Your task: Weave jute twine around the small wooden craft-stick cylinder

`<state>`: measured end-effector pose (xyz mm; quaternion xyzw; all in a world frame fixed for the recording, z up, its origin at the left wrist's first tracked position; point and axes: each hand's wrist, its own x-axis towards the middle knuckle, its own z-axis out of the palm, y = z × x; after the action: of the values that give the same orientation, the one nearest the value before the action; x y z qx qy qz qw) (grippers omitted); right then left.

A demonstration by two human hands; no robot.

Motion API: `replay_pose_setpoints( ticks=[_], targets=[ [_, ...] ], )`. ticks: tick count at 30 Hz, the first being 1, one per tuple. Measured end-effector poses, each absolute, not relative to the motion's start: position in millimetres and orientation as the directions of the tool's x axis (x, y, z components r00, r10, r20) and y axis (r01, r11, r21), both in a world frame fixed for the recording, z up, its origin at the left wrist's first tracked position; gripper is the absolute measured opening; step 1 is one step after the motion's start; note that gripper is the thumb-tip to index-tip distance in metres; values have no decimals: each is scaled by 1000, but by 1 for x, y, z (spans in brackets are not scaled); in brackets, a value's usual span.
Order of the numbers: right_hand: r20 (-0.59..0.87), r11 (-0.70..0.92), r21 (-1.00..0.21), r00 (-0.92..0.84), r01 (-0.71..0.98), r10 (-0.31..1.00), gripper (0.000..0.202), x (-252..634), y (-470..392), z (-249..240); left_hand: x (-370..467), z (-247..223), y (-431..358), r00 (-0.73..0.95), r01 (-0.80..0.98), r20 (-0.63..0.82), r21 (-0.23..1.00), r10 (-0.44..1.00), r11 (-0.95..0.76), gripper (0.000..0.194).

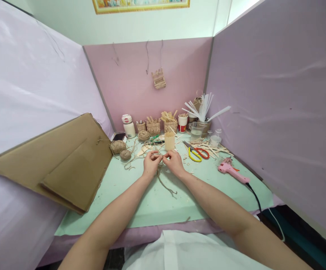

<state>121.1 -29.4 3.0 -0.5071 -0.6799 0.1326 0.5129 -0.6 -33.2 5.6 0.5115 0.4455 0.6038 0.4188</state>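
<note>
My left hand (151,163) and my right hand (173,161) meet fingertip to fingertip over the middle of the green table. Both are pinched on a brown twine (165,187), whose loose end trails down onto the tabletop toward me. Just behind my fingers stands a small container of pale wooden sticks (169,141). More loose twine lies behind and left of my left hand. Right of my right hand rest scissors (198,153) with one yellow and one red handle.
Twine balls (118,146) and a leaning cardboard sheet (75,168) are at the left. Stick-filled baskets (153,127), a white bottle (129,126) and cups line the back. A pink glue gun (232,170) with a black cord lies at the right.
</note>
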Motion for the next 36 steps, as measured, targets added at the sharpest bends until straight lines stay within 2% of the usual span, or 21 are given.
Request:
replay_pose_setpoints(
  ticks=[4,7,11,14,17,22,27,36],
  targets=[
    [598,469,-663,35,584,801,13,119,-32,5,3,9,-36,-155,-85,186,976,970,-200,40],
    [622,500,-629,1,595,783,12,118,-35,6,2,9,-34,-168,-180,93,976,981,-123,40],
    [659,563,-589,-58,580,750,10,119,-38,8,-7,9,-28,7,-363,-123,924,992,117,31],
    [659,593,-619,-70,515,749,10,119,-38,9,-13,11,-27,108,-431,-187,876,976,216,27],
    [632,573,-680,-31,458,775,10,121,-36,9,-13,14,-30,85,-422,-127,894,988,151,33],
    [589,521,-743,40,421,807,11,125,-30,8,-8,14,-35,120,-301,-16,952,993,52,38],
    [541,488,-772,19,407,841,11,125,-29,8,-8,12,-33,96,-161,168,975,981,-151,41],
    [504,490,-812,-42,318,862,17,126,-26,6,-10,4,-26,100,-41,289,957,952,-287,36]
  ],
)
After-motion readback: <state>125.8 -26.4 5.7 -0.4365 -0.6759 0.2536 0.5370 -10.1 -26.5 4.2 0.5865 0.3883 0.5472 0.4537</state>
